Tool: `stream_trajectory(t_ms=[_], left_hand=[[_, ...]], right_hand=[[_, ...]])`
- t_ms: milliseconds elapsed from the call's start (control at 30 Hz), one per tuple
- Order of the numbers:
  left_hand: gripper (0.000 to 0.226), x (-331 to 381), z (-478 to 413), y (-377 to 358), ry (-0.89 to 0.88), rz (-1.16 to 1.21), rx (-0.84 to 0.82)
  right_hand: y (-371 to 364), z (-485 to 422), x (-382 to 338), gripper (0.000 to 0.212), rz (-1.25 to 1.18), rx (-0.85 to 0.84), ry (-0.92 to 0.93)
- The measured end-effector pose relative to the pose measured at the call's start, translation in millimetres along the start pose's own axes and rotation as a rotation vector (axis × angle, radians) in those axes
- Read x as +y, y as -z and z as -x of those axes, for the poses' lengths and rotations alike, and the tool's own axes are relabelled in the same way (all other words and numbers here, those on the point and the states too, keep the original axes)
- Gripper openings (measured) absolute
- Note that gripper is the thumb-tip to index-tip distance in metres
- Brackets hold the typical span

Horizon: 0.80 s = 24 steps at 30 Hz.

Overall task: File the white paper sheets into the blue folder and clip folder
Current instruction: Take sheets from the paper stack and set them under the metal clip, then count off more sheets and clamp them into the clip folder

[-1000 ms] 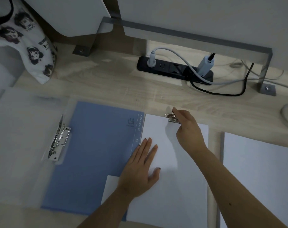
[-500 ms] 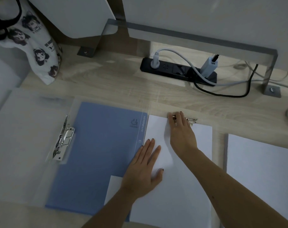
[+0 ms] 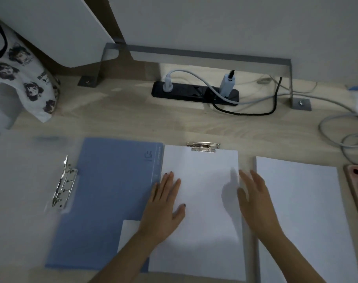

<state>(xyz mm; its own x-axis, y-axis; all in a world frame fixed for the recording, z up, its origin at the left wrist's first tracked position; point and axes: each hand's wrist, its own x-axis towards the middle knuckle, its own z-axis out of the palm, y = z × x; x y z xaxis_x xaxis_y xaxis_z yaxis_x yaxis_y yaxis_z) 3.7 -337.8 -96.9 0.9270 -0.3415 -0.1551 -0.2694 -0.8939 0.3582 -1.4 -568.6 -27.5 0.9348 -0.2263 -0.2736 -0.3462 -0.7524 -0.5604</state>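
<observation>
Left hand (image 3: 163, 207): flat on the filed white sheets (image 3: 204, 221) by their left edge, fingers straight, gripping nothing.
Right hand (image 3: 255, 199): fingers spread and relaxed at the sheets' right edge, holding nothing. A second ago it was on the metal clamp (image 3: 203, 147); now withdrawn.
Clamp lies low across the sheets' top edge, so this batch is probably secured.
White sheets: smooth, matt, rectangular, lying on the right half of the blue folder (image 3: 112, 201).
Blue folder: open, flat, semi-gloss plastic.
Loose paper stack (image 3: 300, 211): right of the folder, apart from it, likely unfiled.
Clear folder (image 3: 20, 180): frosted plastic, at left, with a bright steel lever clip (image 3: 64, 182); no paper visible under the clip.
Desk (image 3: 123, 119): pale wood grain.
Black power strip (image 3: 194, 92): at the rear.
</observation>
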Motion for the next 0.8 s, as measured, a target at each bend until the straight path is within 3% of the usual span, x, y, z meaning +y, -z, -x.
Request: stream_trajectory(t_ms=[67,133,200,300,400,567,800], left_hand=[[0.056,28.0,0.9,6.4,0.052,0.083,0.064],[0.050,75.5,3.0,17.3,0.116,0.350,0.059],[0.045,126.7,3.2,26.8,0.190,0.670,-0.116],[0.046,185.9,-7.5,27.5,0.364,0.953,-0.422],[0.041,214.0,-22.3,16.5,0.532,1.035,-0.453],[0.007,222.8,-42.7,5.0,0.706,1.000,-0.341],[0.019,226.8,-41.9,3.5,0.700,1.154,-0.362]], right_hand=[[18.1,18.8,30.6,0.043,-0.008,0.026,-0.113],[31.2,31.7,56.1,0.041,0.015,0.065,-0.190],[37.2,40.2,73.3,0.041,0.036,0.062,-0.237],[35.3,48.4,88.2,0.042,0.052,0.000,-0.249],[34.3,52.3,95.9,0.045,0.095,-0.031,-0.212],[39.2,48.9,97.7,0.046,0.097,-0.064,-0.171],[46.2,41.0,87.9,0.061,-0.061,-0.153,-0.282]])
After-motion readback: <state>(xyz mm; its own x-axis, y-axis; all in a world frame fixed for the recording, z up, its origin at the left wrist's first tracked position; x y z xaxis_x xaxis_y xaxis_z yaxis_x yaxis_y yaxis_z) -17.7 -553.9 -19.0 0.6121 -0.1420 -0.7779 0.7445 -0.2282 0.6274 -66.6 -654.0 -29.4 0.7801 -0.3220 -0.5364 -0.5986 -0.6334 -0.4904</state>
